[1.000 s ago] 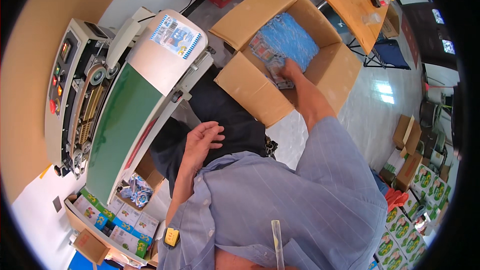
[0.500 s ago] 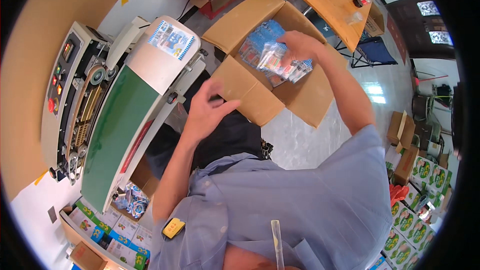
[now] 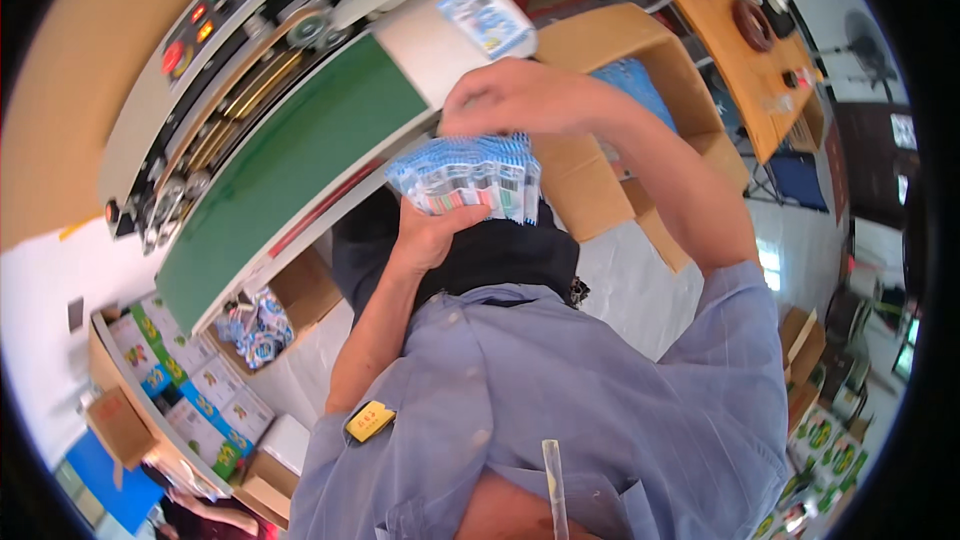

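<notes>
Packets [image 3: 470,175]: fanned blue-and-white stack, held between both hands above the conveyor's near end
Left hand [image 3: 430,235]: cupped under the stack, grasping it
Right hand [image 3: 520,100]: fingers clamped on its top edge
Box [image 3: 600,170]: open cardboard, behind hands
Conveyor [image 3: 290,160]: green belt, left

Blue-white sachet stack [image 3: 470,175] is sitting between both hands; open cardboard box [image 3: 640,130] is standing just behind it.

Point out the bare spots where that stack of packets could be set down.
Green belt is bare, between the control panel and its white edge. Crowded: the open box behind the hands holds blue packets; the box under the belt end is full too.
</notes>
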Available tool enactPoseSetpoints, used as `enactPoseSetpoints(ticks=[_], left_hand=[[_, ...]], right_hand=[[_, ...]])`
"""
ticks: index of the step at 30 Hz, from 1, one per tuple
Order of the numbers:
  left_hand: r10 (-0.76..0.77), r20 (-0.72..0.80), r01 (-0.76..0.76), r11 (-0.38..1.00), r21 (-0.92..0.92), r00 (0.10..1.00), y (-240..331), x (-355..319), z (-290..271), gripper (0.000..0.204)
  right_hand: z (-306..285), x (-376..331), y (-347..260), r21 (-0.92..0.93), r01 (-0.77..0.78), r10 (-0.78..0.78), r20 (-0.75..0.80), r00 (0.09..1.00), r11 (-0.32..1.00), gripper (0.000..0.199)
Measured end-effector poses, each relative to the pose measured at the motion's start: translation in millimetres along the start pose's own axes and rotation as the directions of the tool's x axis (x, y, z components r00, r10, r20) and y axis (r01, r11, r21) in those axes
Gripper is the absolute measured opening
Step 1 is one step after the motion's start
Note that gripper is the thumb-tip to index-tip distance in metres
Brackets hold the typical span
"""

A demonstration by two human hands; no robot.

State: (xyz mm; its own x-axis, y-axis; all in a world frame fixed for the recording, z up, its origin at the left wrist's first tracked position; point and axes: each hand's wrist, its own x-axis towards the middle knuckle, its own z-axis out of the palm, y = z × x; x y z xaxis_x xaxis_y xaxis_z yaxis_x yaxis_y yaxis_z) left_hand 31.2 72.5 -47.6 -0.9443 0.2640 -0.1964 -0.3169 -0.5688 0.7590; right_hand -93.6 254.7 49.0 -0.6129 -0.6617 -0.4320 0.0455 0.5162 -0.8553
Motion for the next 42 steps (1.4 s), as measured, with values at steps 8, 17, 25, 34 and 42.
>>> enactPoseSetpoints(ticks=[8,17,25,34,42], left_hand=[[0.135,-0.222,-0.159,0.982,-0.098,0.966,23.5,-40.1,-38.1,0.05],[0.17,-0.233,-0.189,0.98,-0.061,0.958,33.5,-42.6,-42.5,0.046],[0.211,-0.278,-0.244,0.966,-0.088,0.937,44.5,-34.2,-39.9,0.045],[0.198,-0.392,-0.262,0.958,-0.116,0.899,57.3,-25.6,-27.9,0.045],[0.165,-0.353,-0.235,0.958,-0.165,0.921,50.3,-31.9,-23.1,0.044]], right_hand=[[81.5,12.4,35.5,0.609,0.081,-0.061,-0.054,0.997,0.789,0.029],[92.8,27.5,26.4,0.599,0.303,-0.246,-0.179,0.953,0.741,0.023],[101.6,45.8,31.6,0.518,0.458,-0.306,-0.356,0.883,0.722,0.022],[112.4,53.1,-5.9,0.558,0.55,-0.279,-0.498,0.821,0.621,0.024],[120.0,54.0,8.8,0.494,0.519,-0.214,-0.548,0.809,0.698,0.023]])
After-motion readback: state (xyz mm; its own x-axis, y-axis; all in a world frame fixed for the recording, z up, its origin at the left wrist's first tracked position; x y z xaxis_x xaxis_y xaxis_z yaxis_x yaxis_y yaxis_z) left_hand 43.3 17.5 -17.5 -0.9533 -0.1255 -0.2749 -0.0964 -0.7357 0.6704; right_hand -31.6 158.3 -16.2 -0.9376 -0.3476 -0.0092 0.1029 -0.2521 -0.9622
